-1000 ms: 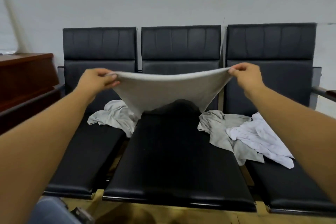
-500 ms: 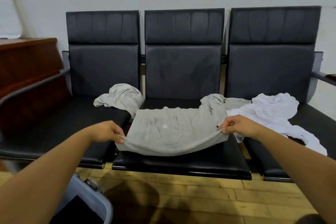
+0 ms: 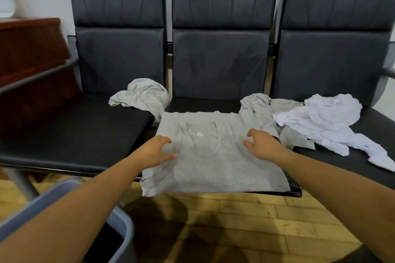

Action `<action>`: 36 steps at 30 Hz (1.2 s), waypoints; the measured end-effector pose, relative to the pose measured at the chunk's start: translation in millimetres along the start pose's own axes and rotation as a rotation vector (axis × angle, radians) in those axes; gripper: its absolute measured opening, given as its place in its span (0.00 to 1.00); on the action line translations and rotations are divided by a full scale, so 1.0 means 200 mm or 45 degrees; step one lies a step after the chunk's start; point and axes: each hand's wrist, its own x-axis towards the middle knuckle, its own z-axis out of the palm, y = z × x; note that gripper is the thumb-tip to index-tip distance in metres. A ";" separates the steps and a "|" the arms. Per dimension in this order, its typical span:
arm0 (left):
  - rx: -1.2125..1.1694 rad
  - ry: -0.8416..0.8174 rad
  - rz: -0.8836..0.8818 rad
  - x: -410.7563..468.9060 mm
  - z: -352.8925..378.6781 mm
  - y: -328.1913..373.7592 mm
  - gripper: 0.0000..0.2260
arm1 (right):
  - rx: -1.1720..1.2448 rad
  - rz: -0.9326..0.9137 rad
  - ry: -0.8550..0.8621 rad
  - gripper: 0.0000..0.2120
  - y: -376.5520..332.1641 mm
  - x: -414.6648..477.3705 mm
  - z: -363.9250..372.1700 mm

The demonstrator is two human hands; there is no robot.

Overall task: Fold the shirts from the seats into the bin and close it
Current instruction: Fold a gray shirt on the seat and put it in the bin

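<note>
Shirt, grey (image 3: pixel 213 156): lay spread flat on the middle seat (image 3: pixel 205 105), collar side up, hem hanging just over the seat's front edge. You had it laid out but no fold yet showed in it.

Left hand (image 3: pixel 157 148): rested on the shirt left of the collar, fingers spread, gripping nothing.

Right hand (image 3: pixel 259 144): sat on the shirt right of the collar, fingers loosely curled and open, holding nothing.

Crumpled grey shirt (image 3: pixel 143 97): bunched at the left of the middle seat, on the neighbouring cushion, unfolded.

Second crumpled grey shirt (image 3: pixel 269 113): heaped at the right of the middle seat, one edge touching the flat shirt, unfolded.

White shirt (image 3: pixel 324 121): rumpled further right of the middle seat, lying partly over that second grey one, unfolded.

Bin (image 3: pixel 119 226): stood on the floor below and to the left of the middle seat, open; only a corner was visible, so its contents could not be told.

Standing, by my reckoning: early. You had four shirts left to fold, all to pack, and the bin to shut.
</note>
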 end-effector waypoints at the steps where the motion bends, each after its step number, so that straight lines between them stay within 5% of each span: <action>1: -0.007 -0.012 0.007 0.01 0.03 0.02 0.34 | 0.015 0.013 -0.005 0.25 -0.01 0.00 0.07; 6: 0.096 -0.237 -0.011 0.04 0.16 0.06 0.60 | -0.224 0.036 -0.228 0.38 0.08 -0.04 0.28; 8: 0.171 -0.282 -0.008 0.03 0.19 0.05 0.64 | -0.257 0.059 -0.231 0.39 0.12 -0.07 0.30; 12: 0.149 -0.182 0.037 0.02 0.17 0.04 0.53 | -0.221 0.081 -0.196 0.36 0.13 -0.09 0.30; 16: -0.156 0.028 -0.144 0.15 0.10 0.03 0.37 | 0.028 0.051 -0.041 0.31 0.10 0.06 0.19; 23: -0.182 0.267 -0.283 0.58 -0.07 -0.03 0.19 | -0.050 0.177 0.131 0.18 0.07 0.55 0.04; 31: -0.208 0.382 -0.488 0.94 0.02 -0.12 0.26 | -0.020 0.615 0.201 0.23 0.17 0.87 0.11; 36: -0.178 0.483 -0.582 1.04 0.05 -0.19 0.24 | 0.081 0.617 0.235 0.30 0.24 0.96 0.12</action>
